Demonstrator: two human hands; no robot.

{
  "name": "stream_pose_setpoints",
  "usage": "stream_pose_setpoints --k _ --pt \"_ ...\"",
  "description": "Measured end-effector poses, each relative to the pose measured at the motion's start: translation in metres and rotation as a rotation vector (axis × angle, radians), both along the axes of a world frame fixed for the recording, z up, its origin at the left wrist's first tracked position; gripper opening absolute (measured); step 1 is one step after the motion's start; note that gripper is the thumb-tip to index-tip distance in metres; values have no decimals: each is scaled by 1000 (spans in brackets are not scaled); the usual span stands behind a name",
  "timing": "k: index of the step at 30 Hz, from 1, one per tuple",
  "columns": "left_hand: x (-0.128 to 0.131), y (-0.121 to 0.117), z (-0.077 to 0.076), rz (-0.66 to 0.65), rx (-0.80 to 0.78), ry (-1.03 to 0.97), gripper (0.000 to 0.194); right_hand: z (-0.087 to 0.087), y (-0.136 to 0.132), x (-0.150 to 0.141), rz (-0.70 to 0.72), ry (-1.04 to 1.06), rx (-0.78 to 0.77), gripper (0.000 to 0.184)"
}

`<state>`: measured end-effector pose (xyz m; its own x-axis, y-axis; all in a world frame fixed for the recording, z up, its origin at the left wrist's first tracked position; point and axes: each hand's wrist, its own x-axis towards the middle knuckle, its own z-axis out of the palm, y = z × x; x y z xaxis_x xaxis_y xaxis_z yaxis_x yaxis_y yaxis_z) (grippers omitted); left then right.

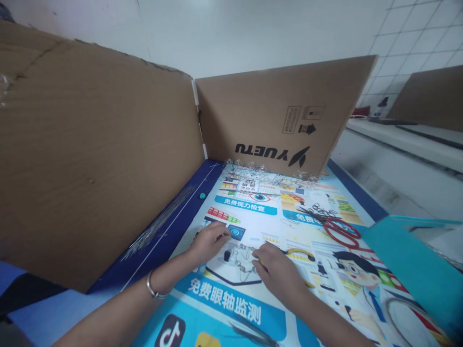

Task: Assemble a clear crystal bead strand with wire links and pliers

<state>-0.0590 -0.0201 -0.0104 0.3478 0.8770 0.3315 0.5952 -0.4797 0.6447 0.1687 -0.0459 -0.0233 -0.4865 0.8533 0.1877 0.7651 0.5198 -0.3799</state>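
Both my hands rest on a printed poster (253, 308) that covers the table. My left hand (209, 241), with a silver bangle at the wrist, has its fingers curled down on the poster. My right hand (277, 267) lies beside it with fingers bent and pinched. Between the two hands lies a small chain of clear beads on wire (243, 258), and both sets of fingertips touch its ends. A small dark piece (227, 255) sits by the beads.
Red-handled scissors (338, 230) and several small metal rings (320, 209) lie to the right on the poster. Cardboard walls (108, 159) stand at the left and back. A teal box (412, 265) is at the right. Clear beads (253, 168) are strewn along the back wall.
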Motion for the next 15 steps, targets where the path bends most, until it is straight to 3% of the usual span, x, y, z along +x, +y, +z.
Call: stream_pose_setpoints --k 7,12,15 --pt "14 -19 -2 -93 203 144 7 -8 3 4 36 7 56 19" --pt "13 -14 -8 -95 113 247 6 0 7 0 137 -96 212 28" --pt "16 -14 -6 -64 91 293 8 12 11 -5 239 -251 184 27"
